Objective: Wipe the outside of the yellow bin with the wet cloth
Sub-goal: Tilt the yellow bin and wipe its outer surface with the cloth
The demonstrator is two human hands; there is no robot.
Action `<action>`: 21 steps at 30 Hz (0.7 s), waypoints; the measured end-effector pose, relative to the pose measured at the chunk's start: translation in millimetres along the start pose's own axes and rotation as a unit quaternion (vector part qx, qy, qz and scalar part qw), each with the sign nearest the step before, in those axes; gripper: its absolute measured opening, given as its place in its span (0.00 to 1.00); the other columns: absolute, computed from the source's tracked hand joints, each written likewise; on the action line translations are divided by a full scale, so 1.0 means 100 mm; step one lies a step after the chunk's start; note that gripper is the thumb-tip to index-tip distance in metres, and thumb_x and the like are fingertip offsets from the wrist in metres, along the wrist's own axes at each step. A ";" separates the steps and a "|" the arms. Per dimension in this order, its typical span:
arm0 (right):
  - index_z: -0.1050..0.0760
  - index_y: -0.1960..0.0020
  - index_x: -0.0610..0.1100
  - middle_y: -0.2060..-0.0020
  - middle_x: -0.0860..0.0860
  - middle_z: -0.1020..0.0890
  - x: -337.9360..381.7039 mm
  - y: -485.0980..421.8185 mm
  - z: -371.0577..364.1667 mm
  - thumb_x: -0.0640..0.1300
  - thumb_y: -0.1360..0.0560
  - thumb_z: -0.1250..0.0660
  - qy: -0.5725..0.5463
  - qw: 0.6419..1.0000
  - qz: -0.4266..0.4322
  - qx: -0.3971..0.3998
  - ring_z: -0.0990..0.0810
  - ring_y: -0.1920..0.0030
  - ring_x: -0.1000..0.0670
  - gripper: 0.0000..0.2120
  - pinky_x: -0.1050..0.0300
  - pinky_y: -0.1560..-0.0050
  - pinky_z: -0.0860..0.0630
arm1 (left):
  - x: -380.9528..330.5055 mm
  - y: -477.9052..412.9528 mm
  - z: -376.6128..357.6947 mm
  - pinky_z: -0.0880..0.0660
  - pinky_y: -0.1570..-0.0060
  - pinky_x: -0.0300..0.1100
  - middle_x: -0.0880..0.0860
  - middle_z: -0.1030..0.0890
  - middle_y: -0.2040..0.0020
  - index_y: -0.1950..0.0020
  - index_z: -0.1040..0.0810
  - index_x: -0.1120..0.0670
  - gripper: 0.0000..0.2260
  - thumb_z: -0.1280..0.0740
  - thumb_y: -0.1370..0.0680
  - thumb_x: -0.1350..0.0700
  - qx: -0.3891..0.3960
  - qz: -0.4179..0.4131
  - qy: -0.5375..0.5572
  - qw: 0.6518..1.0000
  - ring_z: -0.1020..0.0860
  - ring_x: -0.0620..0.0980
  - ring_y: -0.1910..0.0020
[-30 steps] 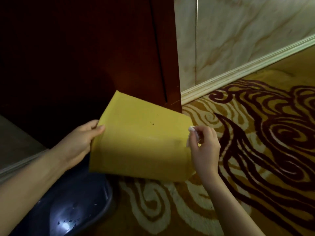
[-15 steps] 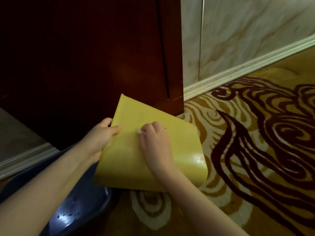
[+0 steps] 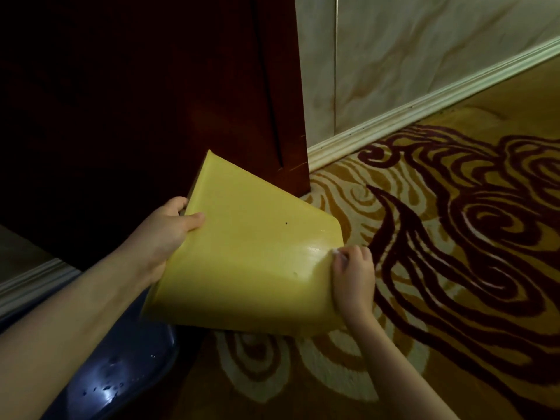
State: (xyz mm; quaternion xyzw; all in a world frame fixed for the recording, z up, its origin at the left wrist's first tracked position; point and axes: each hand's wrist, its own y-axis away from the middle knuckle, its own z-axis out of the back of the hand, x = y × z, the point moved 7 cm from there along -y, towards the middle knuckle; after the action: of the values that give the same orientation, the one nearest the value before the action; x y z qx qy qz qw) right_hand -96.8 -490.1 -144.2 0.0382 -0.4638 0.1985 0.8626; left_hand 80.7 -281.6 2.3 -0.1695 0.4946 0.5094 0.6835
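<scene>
The yellow bin (image 3: 248,259) is tipped on its side above the carpet, one flat wall facing me. My left hand (image 3: 165,234) grips its left edge, thumb on the yellow face and fingers curled behind. My right hand (image 3: 353,274) presses against the bin's right edge, closed around a small white cloth (image 3: 337,253); only a bit of the cloth shows above my fingers. A wet shine lies on the bin wall just left of that hand.
A dark blue basin (image 3: 121,374) sits on the floor below my left arm, under the bin's lower left corner. A dark red wooden door or cabinet (image 3: 151,101) stands right behind the bin. A marbled wall with white skirting (image 3: 424,104) runs right; patterned carpet (image 3: 454,237) covers the floor.
My right hand with the cloth slid from the middle of the yellow face back to its right edge. The left hand kept its hold on the left edge.
</scene>
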 end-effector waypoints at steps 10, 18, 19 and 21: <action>0.23 0.47 0.42 0.52 0.50 0.23 0.42 -0.09 0.33 0.41 0.23 0.37 -0.031 0.996 0.045 -0.064 0.26 0.54 0.54 0.07 0.60 0.53 0.26 | 0.01 0.04 0.04 0.26 0.65 0.46 0.58 0.20 0.53 0.36 0.30 0.54 0.14 0.40 0.21 0.57 0.002 0.001 0.004 1.000 0.21 0.57 0.58; 0.22 0.49 0.34 0.57 0.39 0.23 1.79 0.35 -0.18 0.37 0.25 0.36 -0.049 0.944 0.325 0.024 0.25 0.57 0.40 0.09 0.46 0.56 0.27 | 0.00 0.07 -0.02 0.26 0.67 0.44 0.56 0.19 0.54 0.37 0.30 0.52 0.13 0.38 0.22 0.55 0.001 -0.007 -0.007 1.000 0.20 0.55 0.59; 0.22 0.49 0.33 0.58 0.39 0.23 1.77 0.33 -0.21 0.38 0.25 0.36 -0.042 0.945 0.324 0.026 0.26 0.57 0.40 0.09 0.46 0.56 0.28 | -0.01 0.06 -0.01 0.27 0.67 0.44 0.56 0.20 0.54 0.37 0.30 0.52 0.13 0.38 0.22 0.55 0.001 -0.007 -0.010 1.000 0.20 0.55 0.58; 0.21 0.50 0.34 0.58 0.40 0.23 1.60 0.25 -0.19 0.38 0.25 0.36 -0.038 0.955 0.294 0.013 0.26 0.58 0.42 0.09 0.48 0.57 0.27 | -0.01 0.07 0.01 0.27 0.68 0.44 0.55 0.20 0.55 0.39 0.29 0.50 0.11 0.39 0.21 0.55 0.005 -0.007 -0.007 1.000 0.20 0.55 0.59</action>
State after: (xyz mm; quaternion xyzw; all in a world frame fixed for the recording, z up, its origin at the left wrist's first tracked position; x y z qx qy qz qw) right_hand -12.7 -412.7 -27.9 -0.0813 -0.4842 0.4472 0.7476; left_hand 75.5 -278.3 5.8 -0.1660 0.4906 0.5036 0.6915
